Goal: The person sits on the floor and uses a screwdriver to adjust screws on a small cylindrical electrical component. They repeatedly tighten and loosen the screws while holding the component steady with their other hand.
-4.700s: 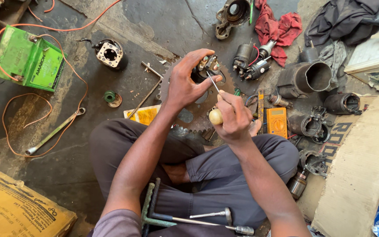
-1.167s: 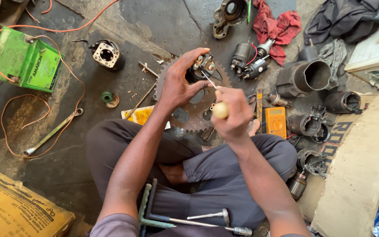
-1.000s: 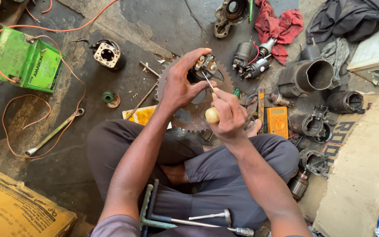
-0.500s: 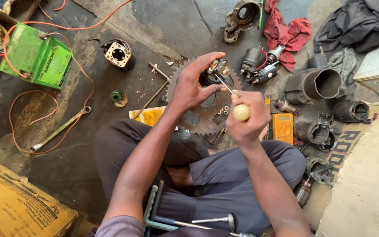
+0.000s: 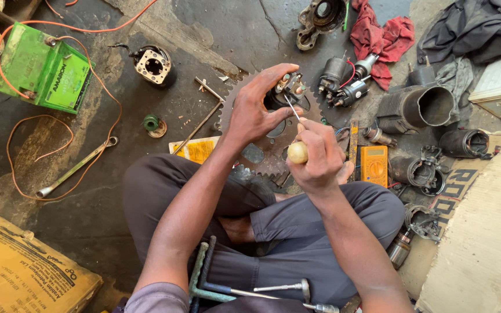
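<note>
Metal part: a small dark motor part (image 5: 285, 93) with brass-coloured terminals sits on the far side of the concrete floor (image 5: 88, 191), on top of a large toothed gear wheel (image 5: 262, 159), just beyond the person's crossed legs.
Left hand: the left hand (image 5: 256, 110) arches over the motor part, fingers spread and curled, thumb and fingertips gripping its rim to keep it from turning.
Right hand: the right hand (image 5: 320, 156) is closed in a fist around the pale yellow handle of a screwdriver (image 5: 296, 139); the thin shaft runs up and to the far left, tip at the top of the part.
Step in hand: by my reading, a screw or terminal on the part is being worked with the driver; whether it is going in or out I cannot tell.
Next move calls for: a firm hold with the left hand and the blade kept square in its slot, pressed down while turning, since a slip would skid it toward the gripping fingers.
Around: a green battery (image 5: 39, 69) with orange leads lies far left, a yellow multimeter (image 5: 373, 165) just right of the right hand, a red rag (image 5: 381, 37) far right.
</note>
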